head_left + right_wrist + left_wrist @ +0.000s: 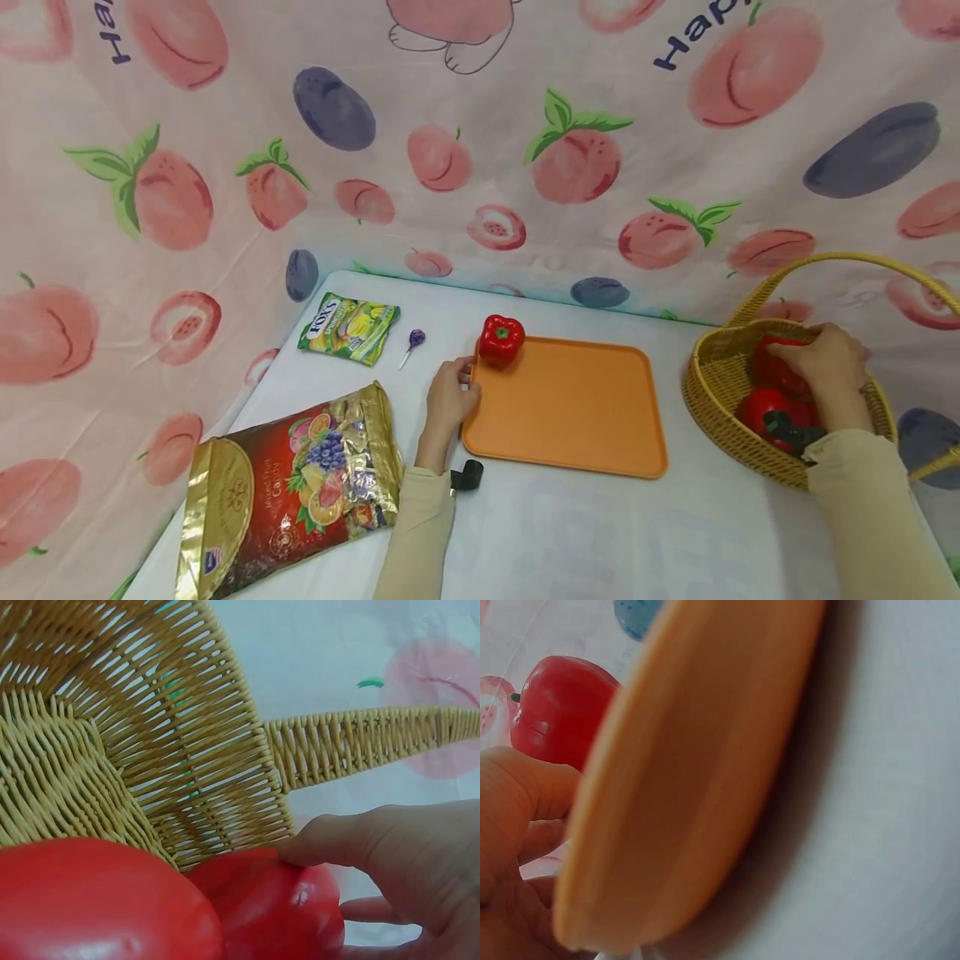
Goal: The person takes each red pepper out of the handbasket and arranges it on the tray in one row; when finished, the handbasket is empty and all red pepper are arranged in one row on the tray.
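Note:
My left hand (pixel 450 396) holds the left rim of an orange tray (pixel 570 408), thumb and fingers at its edge. On the tray's far left corner sits a glossy red bell pepper (pixel 501 340) with a green stem, just beyond that hand. At the right, my right hand (pixel 831 362) reaches into a yellow wicker basket (pixel 705 392). It grips a red bell pepper (pixel 277 907), thumb on top and fingers round the far side. Another red pepper (pixel 97 900) lies beside it in the basket.
Left of the tray lie a green Fox's candy bag (pixel 348 327), a purple lollipop (pixel 416 337) and a large red and gold mixed fruit candy bag (pixel 292 492). The basket's tall handle (pixel 847 258) arches over the right hand. A peach-print cloth (pixel 480 167) hangs behind the white table.

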Demonstrator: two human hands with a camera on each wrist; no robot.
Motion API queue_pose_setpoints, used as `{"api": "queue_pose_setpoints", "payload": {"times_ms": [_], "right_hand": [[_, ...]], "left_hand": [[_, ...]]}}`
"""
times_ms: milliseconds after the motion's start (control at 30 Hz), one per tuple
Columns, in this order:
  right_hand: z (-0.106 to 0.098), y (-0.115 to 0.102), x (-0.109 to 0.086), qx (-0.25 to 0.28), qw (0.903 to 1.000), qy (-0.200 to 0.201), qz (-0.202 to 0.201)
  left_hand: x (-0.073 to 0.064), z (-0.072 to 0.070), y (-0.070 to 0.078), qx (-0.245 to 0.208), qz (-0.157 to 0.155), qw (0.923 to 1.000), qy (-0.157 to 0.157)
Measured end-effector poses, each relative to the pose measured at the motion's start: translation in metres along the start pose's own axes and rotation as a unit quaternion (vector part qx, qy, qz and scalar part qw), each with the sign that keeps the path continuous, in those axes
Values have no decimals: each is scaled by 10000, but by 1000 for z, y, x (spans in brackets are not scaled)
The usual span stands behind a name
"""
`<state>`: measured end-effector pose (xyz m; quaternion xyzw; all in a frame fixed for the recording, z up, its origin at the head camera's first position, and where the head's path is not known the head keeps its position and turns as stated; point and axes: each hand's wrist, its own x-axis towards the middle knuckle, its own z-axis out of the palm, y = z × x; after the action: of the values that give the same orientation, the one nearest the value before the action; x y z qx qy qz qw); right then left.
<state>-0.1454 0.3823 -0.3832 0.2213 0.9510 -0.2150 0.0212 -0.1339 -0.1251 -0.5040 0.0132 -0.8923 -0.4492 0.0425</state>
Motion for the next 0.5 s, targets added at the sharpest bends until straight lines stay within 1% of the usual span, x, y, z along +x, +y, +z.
{"api": "queue_pose_setpoints", "payload": {"times_ms": [300,500], "right_hand": [[-1,-3,-8,243,9996,103,-91],[-2,-9,-17,360,9982,427,-202]], "left_hand": [[-1,0,1,-30,-129,9999,-52],[-1,-1,3,-51,-117,9999,-61]]}}
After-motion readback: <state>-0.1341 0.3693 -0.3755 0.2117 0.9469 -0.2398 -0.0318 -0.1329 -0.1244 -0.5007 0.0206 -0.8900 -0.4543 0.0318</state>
